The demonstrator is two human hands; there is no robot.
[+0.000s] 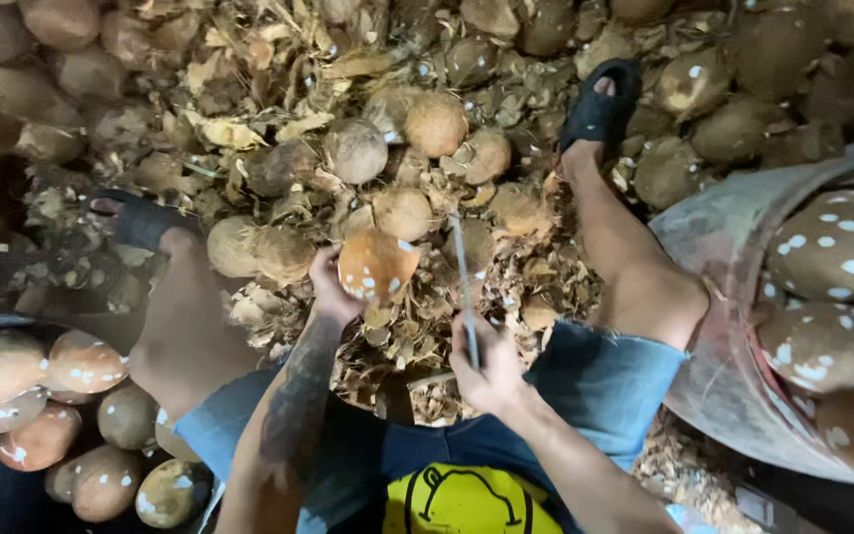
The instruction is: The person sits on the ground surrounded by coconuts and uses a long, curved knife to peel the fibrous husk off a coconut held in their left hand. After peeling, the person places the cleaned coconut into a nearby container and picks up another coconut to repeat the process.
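Held coconut [376, 265] orange-tan with white flecks; husk scraps [279, 59] pale brown; shorts [600, 381] faded blue denim; sandal [600, 104] black; shirt [467, 499] yellow, black outline print.

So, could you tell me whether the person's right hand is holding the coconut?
No, the left hand holds the coconut; the right hand grips a knife.

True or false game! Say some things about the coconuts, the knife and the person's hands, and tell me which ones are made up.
1. The left hand holds a partly peeled coconut. True.
2. The right hand is empty. False: it grips a long thin blade.
3. The person wears dark sandals. True.
4. The floor is covered with green leaves. False: brown husk scraps lie everywhere.
5. Peeled coconuts fill the grey tub on the right. True.
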